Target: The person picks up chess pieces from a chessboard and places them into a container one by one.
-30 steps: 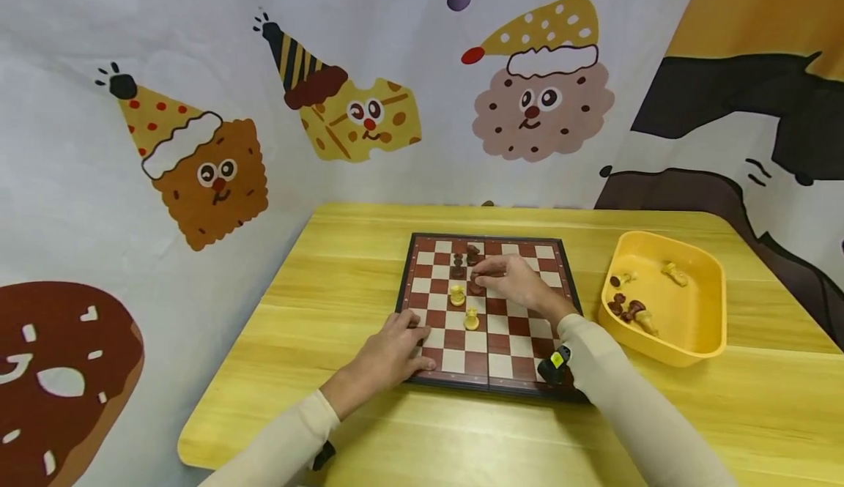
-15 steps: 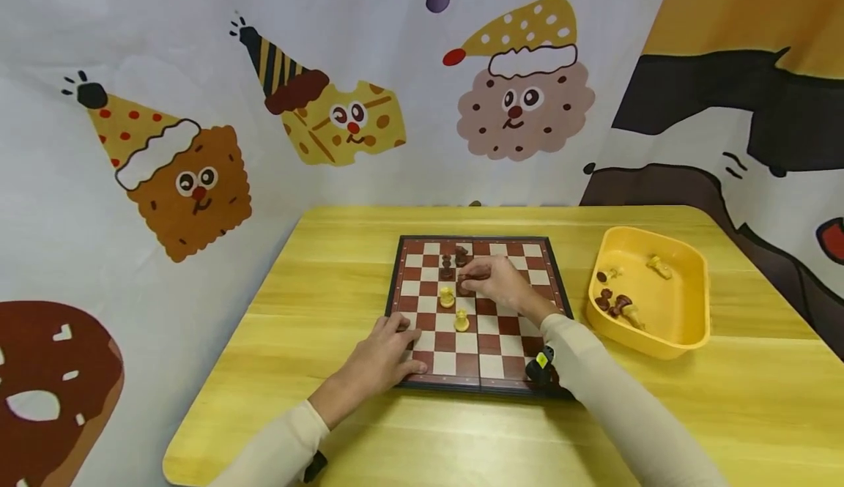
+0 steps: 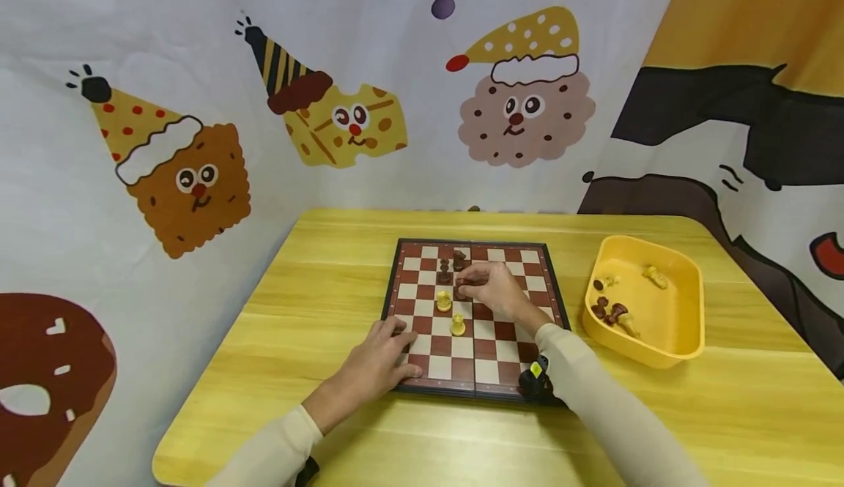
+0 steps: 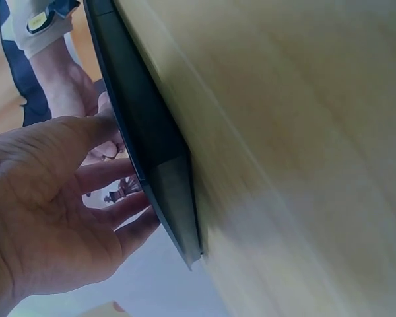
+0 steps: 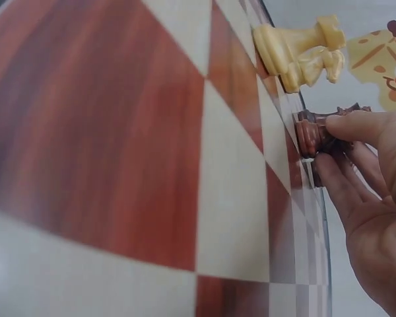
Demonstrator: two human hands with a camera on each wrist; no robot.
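Note:
A red-and-white chessboard [image 3: 486, 350] with a black frame lies on the table. My right hand [image 3: 499, 293] pinches a dark brown chess piece [image 5: 310, 135] between thumb and fingers, its base at the board surface; the fingers cover its upper part. Just beyond stand a brown knight [image 3: 458, 259] and another tall brown piece [image 3: 445, 273]. On the near side are two cream-yellow pieces, a rook [image 3: 458, 324] and a knight [image 3: 444, 301]. My left hand [image 3: 377, 355] rests on the board's left edge, fingers loosely bent over the frame [image 4: 142, 112].
To the right of the board stands a yellow plastic tub [image 3: 686, 318] with several brown and cream chess pieces lying in it. Yellow wood-grain table [image 3: 277, 311] surrounds the board. Behind hangs a cloth [image 3: 369, 187] printed with cartoon snacks.
The head view has shifted slightly, so board and tub appear further left. My right hand still pinches the brown piece at about the same square. My left hand stays on the board's edge.

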